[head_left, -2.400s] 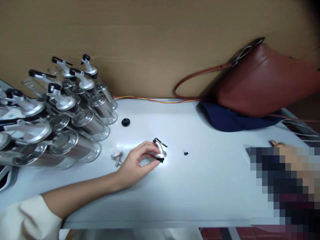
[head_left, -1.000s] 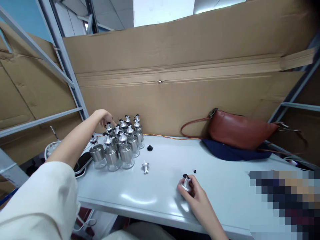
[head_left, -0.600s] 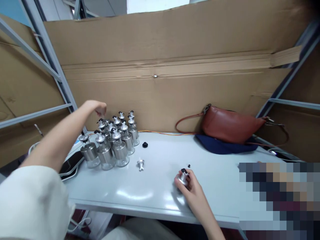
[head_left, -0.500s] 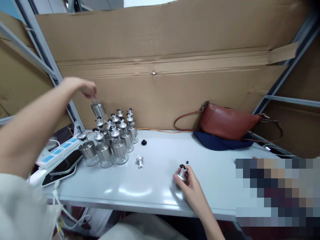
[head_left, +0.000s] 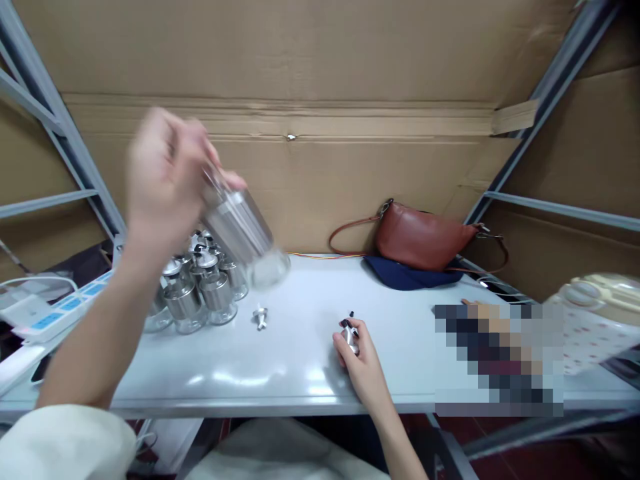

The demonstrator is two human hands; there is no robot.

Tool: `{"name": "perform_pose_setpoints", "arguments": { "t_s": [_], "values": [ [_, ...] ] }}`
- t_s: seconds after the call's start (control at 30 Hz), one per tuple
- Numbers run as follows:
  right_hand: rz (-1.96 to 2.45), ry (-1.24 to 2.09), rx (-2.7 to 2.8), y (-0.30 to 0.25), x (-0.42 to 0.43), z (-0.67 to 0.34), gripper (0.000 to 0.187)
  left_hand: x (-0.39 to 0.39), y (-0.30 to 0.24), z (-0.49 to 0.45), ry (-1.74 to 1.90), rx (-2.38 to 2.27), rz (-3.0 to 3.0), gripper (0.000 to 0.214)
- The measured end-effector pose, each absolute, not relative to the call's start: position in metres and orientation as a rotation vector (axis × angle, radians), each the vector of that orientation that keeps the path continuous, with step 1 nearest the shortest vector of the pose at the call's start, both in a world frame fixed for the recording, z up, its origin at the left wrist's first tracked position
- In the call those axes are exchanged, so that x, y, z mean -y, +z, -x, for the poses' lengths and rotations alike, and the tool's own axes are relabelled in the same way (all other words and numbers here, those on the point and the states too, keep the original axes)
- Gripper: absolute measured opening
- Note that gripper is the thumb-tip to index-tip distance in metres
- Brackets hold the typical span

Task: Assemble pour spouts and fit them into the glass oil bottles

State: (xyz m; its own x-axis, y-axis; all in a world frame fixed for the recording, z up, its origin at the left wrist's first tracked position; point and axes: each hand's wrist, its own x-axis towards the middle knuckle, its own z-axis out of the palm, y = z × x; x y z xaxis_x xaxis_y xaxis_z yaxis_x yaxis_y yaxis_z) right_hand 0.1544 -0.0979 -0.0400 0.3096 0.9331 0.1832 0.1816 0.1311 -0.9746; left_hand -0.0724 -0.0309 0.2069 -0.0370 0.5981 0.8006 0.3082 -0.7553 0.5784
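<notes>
My left hand (head_left: 170, 173), smeared by motion, grips a clear glass bottle (head_left: 245, 230) with a metal sleeve by its neck. The bottle hangs tilted above the table, its base pointing down and right; fingers cover its neck. Lower on the right, my right hand (head_left: 363, 363) is closed around a silver bottle top (head_left: 350, 339) with a black tip. A small black piece (head_left: 351, 314) lies just behind it. Several sleeved glass bottles (head_left: 217, 293) with silver and black tops stand at the left, partly hidden by my left arm. A loose silver fitting (head_left: 261, 317) rests between them and my right hand.
At the back right, a brown leather bag (head_left: 425, 237) lies on a dark blue cloth item (head_left: 410, 277). A white power strip (head_left: 55, 313) with cables is at the left. Cardboard (head_left: 320, 73) walls the back. A pixelated patch covers part of the right side, beside a cream-lidded container (head_left: 605, 293).
My left hand has brought the bottle from behind the group toward me and to the right. My right hand still holds the bottle top. The view has shifted to the right.
</notes>
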Motion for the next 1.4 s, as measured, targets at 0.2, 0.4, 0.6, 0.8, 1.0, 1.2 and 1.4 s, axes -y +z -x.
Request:
{"name": "perform_pose_setpoints", "arguments": {
  "t_s": [0.2,0.4,0.6,0.8,1.0,1.2,1.4],
  "values": [
    [1.203,0.775,1.029,-0.033,0.103,-0.153,0.045,0.040,0.107,0.027,1.108,-0.843,-2.232,0.022],
    [1.086,0.643,1.324,-0.025,0.106,-0.150,0.034,0.027,0.065,0.009,0.911,-0.705,-2.284,0.018],
    [0.722,0.276,1.244,0.019,0.095,-0.145,0.018,0.026,0.049,0.001,0.903,-0.513,-1.920,0.025],
    [0.652,0.196,1.833,0.062,0.079,-0.147,0.044,0.017,0.045,0.001,0.537,-0.324,-1.858,0.013],
    [0.739,0.221,2.074,0.060,0.070,-0.145,0.041,0.013,0.041,0.003,0.525,-0.357,-1.930,0.017],
    [0.803,0.090,2.132,0.061,0.068,-0.145,0.018,0.010,0.039,0.000,0.474,-0.277,-1.913,0.037],
    [0.855,-0.237,2.173,0.062,0.065,-0.146,0.010,-0.001,0.026,0.000,0.377,-0.103,-1.846,0.047]
  ]
}}
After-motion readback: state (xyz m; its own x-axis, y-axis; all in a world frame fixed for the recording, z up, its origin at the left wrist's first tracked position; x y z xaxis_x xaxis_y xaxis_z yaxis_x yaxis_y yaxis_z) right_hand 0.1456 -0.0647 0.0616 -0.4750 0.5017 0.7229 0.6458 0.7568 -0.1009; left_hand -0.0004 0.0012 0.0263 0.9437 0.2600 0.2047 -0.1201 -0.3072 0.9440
